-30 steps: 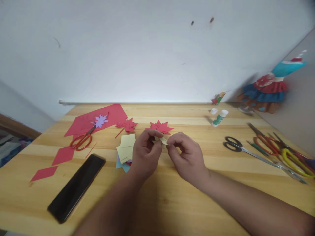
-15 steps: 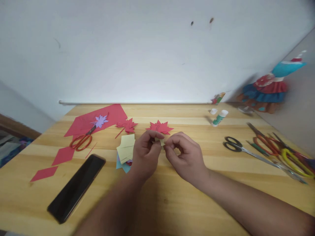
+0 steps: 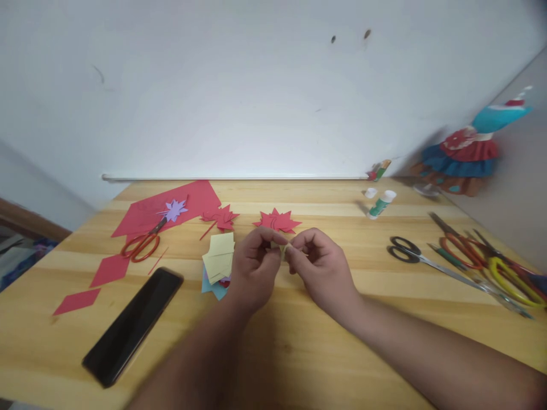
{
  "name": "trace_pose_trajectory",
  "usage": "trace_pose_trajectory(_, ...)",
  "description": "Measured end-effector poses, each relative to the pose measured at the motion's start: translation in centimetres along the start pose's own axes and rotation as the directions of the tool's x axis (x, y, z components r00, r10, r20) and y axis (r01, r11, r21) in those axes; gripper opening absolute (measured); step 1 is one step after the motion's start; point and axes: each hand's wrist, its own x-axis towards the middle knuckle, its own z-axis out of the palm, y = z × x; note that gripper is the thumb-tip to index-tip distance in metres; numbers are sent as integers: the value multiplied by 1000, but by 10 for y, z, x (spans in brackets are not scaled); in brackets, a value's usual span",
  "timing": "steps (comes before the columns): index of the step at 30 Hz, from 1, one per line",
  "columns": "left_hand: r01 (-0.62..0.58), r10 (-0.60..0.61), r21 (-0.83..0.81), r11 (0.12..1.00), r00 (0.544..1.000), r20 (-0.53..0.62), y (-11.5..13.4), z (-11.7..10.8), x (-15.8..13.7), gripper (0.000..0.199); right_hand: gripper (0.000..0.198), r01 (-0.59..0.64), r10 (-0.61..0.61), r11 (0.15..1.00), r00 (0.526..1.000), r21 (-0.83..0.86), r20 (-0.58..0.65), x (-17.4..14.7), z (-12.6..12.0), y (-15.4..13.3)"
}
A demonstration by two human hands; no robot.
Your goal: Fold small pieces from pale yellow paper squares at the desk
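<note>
Between the fingertips of both hands is a small piece of pale yellow paper point(image 3: 282, 249), mostly covered by the fingers. My left hand point(image 3: 258, 267) pinches its left side. My right hand point(image 3: 319, 265) is closed on its right side, thumb and forefinger together. Just beyond the hands lies a red paper star shape point(image 3: 277, 220) with curled points, and a second red paper cutout point(image 3: 221, 217) sits to its left. Beside my left hand is a stack of yellow paper squares point(image 3: 220, 259), with light blue paper point(image 3: 213, 289) showing underneath.
Left are a large red sheet point(image 3: 192, 199), a purple paper flower point(image 3: 175, 210), orange-handled scissors point(image 3: 141, 247), red diamonds point(image 3: 110, 270) and a phone point(image 3: 133, 327). Right are a glue stick point(image 3: 382, 205), its cap point(image 3: 370, 193), black-handled scissors point(image 3: 405, 249) and more scissors point(image 3: 513, 279). A whiteboard point(image 3: 239, 102) stands behind.
My right hand has moved slightly left, its fingertips now meeting the left hand's at the yellow paper. The left hand and the things on the table stay as they were.
</note>
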Motion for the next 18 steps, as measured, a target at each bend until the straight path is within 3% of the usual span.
trace_pose_trajectory(7, -85, 82, 50, 995, 995, 59, -1, -1, -2, 19, 14, 29, -27, 997, 999, 72, -33, 0, 2, -1)
trace_pose_trajectory(12, -38, 38, -3, 999, 999, -5, 0, 4, -1, 17, 14, 42, -42, 993, 999, 108, -2, -2, 2, 2)
trace_pose_trajectory(18, -30, 17, -146, 989, 996, -87, 5, 8, 4, 33, 19, 11, -10, 995, 1000, 99, -8, -3, 2, 3)
